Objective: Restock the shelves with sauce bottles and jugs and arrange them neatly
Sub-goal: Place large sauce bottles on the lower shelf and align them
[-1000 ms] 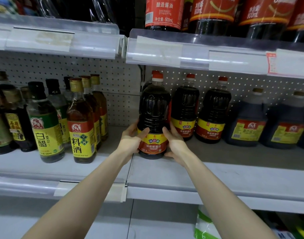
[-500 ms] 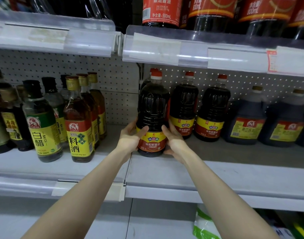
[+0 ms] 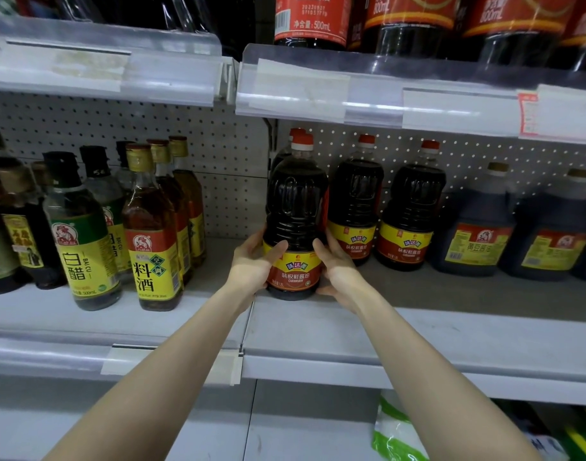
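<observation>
- The soy sauce jug (image 3: pixel 295 221), dark with a red cap and a red-and-yellow label, stands upright on the middle shelf (image 3: pixel 368 331), at the left end of its right-hand section.
- The left hand (image 3: pixel 250 266) clasps the jug's lower left side, thumb laid across the label's front, fingers wrapped behind.
- The right hand (image 3: pixel 339 272) does the same on the lower right side; each grip is closed around the jug.
- Directly behind it, the cap of a second jug (image 3: pixel 296 133) peeks out.
- Just to the right, two matching jugs (image 3: pixel 355 207) stand side by side, set further back.
- Beyond those sit gold-capped jugs (image 3: pixel 472 227) with yellow labels.
- On the left section, well apart from the hands, a cooking wine bottle (image 3: pixel 152 234) and a white vinegar bottle (image 3: pixel 82 234) front rows of slimmer bottles.
- The upper shelf (image 3: pixel 318 94) carries dark, red-labelled bottles.
</observation>
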